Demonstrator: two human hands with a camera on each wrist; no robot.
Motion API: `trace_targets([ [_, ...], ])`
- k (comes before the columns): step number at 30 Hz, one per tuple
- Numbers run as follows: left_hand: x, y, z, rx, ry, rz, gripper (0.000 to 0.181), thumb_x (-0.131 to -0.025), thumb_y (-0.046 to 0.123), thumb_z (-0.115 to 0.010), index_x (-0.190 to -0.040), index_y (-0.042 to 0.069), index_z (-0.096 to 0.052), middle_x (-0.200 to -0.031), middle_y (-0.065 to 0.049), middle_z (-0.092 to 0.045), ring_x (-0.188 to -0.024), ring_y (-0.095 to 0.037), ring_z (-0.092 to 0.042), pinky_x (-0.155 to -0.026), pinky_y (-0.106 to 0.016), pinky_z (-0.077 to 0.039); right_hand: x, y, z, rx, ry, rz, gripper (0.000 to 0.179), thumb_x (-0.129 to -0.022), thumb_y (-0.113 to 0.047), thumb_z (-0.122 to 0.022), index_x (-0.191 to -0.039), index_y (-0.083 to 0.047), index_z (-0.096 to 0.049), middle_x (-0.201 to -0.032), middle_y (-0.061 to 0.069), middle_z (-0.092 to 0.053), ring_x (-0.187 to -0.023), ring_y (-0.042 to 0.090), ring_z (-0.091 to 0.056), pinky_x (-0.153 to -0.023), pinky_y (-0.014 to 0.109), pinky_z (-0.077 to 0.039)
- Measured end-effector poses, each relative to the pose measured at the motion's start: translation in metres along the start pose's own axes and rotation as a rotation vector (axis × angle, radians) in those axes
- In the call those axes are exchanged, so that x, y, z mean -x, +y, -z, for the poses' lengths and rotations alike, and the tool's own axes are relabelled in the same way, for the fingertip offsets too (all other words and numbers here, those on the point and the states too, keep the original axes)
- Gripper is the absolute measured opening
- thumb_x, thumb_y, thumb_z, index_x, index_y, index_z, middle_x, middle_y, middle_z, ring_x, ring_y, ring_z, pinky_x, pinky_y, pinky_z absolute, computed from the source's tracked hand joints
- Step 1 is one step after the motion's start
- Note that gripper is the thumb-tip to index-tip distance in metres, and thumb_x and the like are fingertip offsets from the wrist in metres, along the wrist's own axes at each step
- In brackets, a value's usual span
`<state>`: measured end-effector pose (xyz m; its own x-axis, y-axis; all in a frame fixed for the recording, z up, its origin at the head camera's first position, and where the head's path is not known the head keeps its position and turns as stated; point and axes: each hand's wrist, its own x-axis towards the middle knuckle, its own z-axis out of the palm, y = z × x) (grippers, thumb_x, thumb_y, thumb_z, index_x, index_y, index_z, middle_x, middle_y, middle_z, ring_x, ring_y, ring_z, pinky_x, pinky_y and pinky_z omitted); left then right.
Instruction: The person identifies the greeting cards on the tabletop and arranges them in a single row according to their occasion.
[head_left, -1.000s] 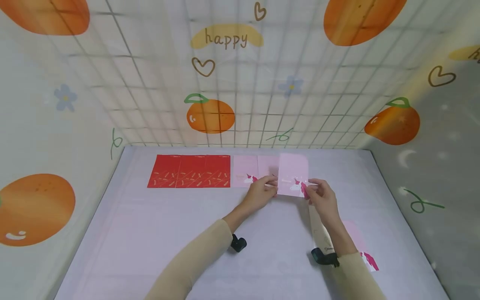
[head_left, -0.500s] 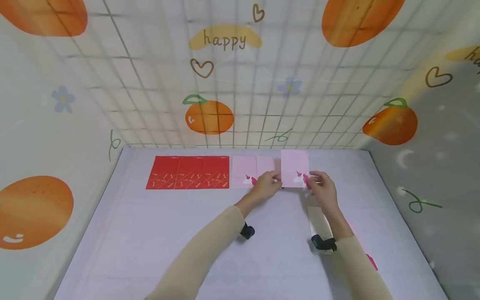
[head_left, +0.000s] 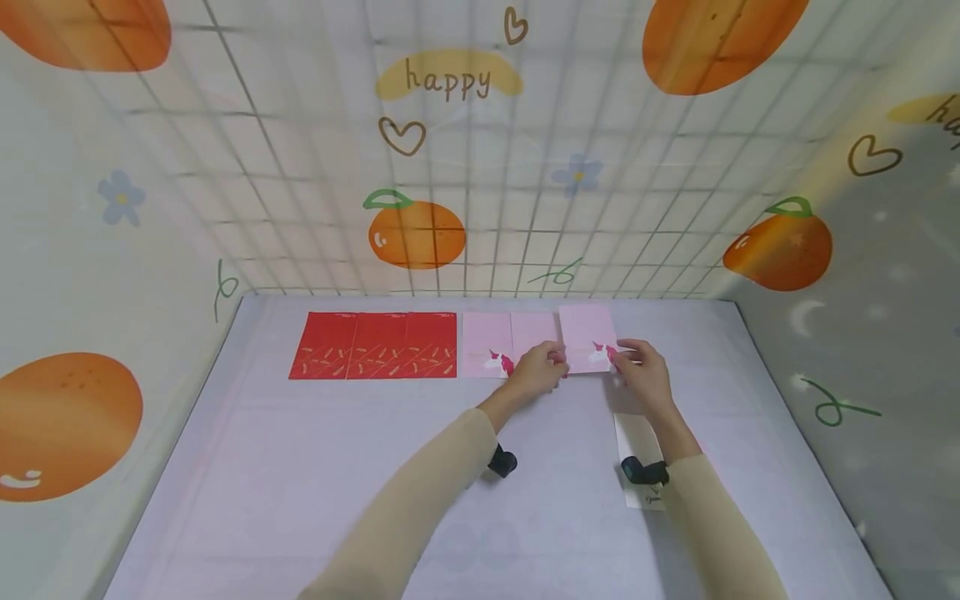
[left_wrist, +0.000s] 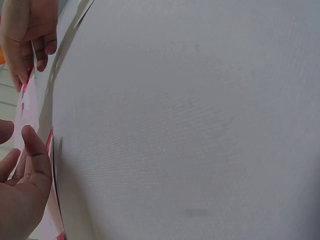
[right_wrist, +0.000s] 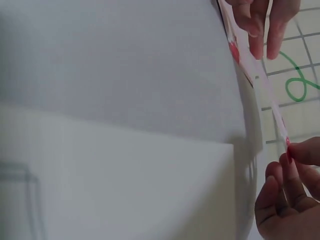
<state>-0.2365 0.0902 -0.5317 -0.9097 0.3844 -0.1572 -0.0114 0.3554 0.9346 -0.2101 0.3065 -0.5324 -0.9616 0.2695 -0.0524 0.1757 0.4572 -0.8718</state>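
My right hand (head_left: 643, 371) pinches the lower right corner of a pink envelope (head_left: 585, 329) printed with a white and magenta unicorn. Seen from the right wrist, this envelope (right_wrist: 274, 107) stands edge-on, raised off the table. My left hand (head_left: 542, 368) is at its lower left edge, thumb and fingers apart and fairly straight in the left wrist view. Two more pink unicorn envelopes lie flat side by side: the left one (head_left: 486, 333) shows most of its face, while my left hand covers the lower part of the other (head_left: 532, 325).
Three red envelopes (head_left: 375, 346) with gold marks lie in a row left of the pink ones. Below my right wrist is a cream card (head_left: 633, 433) with dark lettering, partly covered by the wrist camera. A patterned curtain (head_left: 480, 167) over a grid rises behind the table (head_left: 300, 475).
The pink envelope has shifted slightly up and back, coming level with the row. My left hand has moved right along it. My right forearm now covers the pink envelope earlier visible at lower right.
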Motion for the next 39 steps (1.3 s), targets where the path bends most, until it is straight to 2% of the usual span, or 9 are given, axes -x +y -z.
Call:
trace_targets([
  [3,0.0001,-0.0008,-0.0004,0.014,-0.014,0.007,0.04,-0.1,0.016,-0.061,-0.139,0.005,-0.054,-0.12,-0.006,-0.063,-0.086,-0.022,-0.068,-0.071,-0.024,-0.055,-0.0034,0.0011,-0.0003,0.025,-0.032,-0.039,0.038,-0.1,-0.015,-0.061,-0.135,-0.002,-0.057,-0.117,0.023,-0.064,-0.1,0.03,-0.063,-0.075,0.026,-0.051],
  [8,0.0001,-0.0022,-0.001,0.03,-0.036,0.014,0.04,-0.1,0.015,-0.061,-0.138,0.005,-0.054,-0.12,-0.006,-0.063,-0.086,-0.021,-0.067,-0.072,-0.025,-0.056,-0.0064,0.0024,-0.0015,0.032,-0.063,-0.101,0.04,-0.101,-0.019,-0.06,-0.137,-0.003,-0.055,-0.122,0.023,-0.06,-0.107,0.034,-0.06,-0.093,0.041,-0.05],
  [11,0.0011,-0.002,-0.0005,0.037,-0.051,0.026,0.042,-0.1,0.016,-0.062,-0.139,0.005,-0.053,-0.121,-0.006,-0.063,-0.087,-0.021,-0.067,-0.074,-0.026,-0.056,-0.0073,0.0034,-0.0018,0.027,-0.074,-0.111,0.041,-0.101,-0.02,-0.059,-0.138,-0.003,-0.054,-0.124,0.023,-0.059,-0.109,0.035,-0.059,-0.098,0.047,-0.048],
  [19,0.002,-0.0034,0.0002,0.034,-0.07,0.043,0.042,-0.1,0.019,-0.062,-0.14,0.007,-0.053,-0.122,-0.005,-0.062,-0.079,-0.016,-0.066,-0.074,-0.026,-0.056,-0.0076,0.0048,-0.0025,0.037,-0.078,-0.122,0.041,-0.101,-0.018,-0.058,-0.138,-0.002,-0.054,-0.122,0.023,-0.059,-0.105,0.034,-0.061,-0.093,0.043,-0.049],
  [27,0.0015,-0.0058,-0.001,-0.001,-0.075,0.036,0.042,-0.1,0.02,-0.062,-0.14,0.011,-0.054,-0.121,-0.003,-0.061,-0.078,-0.014,-0.065,-0.073,-0.024,-0.055,-0.0066,0.0036,-0.0043,0.069,-0.052,-0.155,0.039,-0.101,-0.019,-0.059,-0.137,-0.002,-0.054,-0.125,0.023,-0.058,-0.111,0.036,-0.059,-0.1,0.048,-0.047],
  [32,0.0029,-0.0054,-0.0008,-0.026,-0.071,0.015,0.04,-0.1,0.019,-0.062,-0.139,0.01,-0.055,-0.119,-0.003,-0.062,-0.077,-0.013,-0.065,-0.073,-0.024,-0.055,-0.0054,0.0018,-0.0033,0.098,-0.041,-0.163,0.04,-0.101,-0.02,-0.059,-0.136,-0.001,-0.054,-0.126,0.024,-0.057,-0.112,0.037,-0.058,-0.099,0.048,-0.048],
  [39,0.0065,-0.0059,0.0006,-0.016,-0.061,-0.031,0.038,-0.099,0.018,-0.063,-0.135,0.008,-0.058,-0.11,0.0,-0.065,-0.075,-0.012,-0.065,-0.071,-0.024,-0.054,-0.0027,-0.0031,0.0012,0.137,-0.043,-0.15,0.04,-0.101,-0.021,-0.059,-0.134,0.0,-0.055,-0.129,0.026,-0.056,-0.115,0.04,-0.056,-0.098,0.05,-0.048],
])
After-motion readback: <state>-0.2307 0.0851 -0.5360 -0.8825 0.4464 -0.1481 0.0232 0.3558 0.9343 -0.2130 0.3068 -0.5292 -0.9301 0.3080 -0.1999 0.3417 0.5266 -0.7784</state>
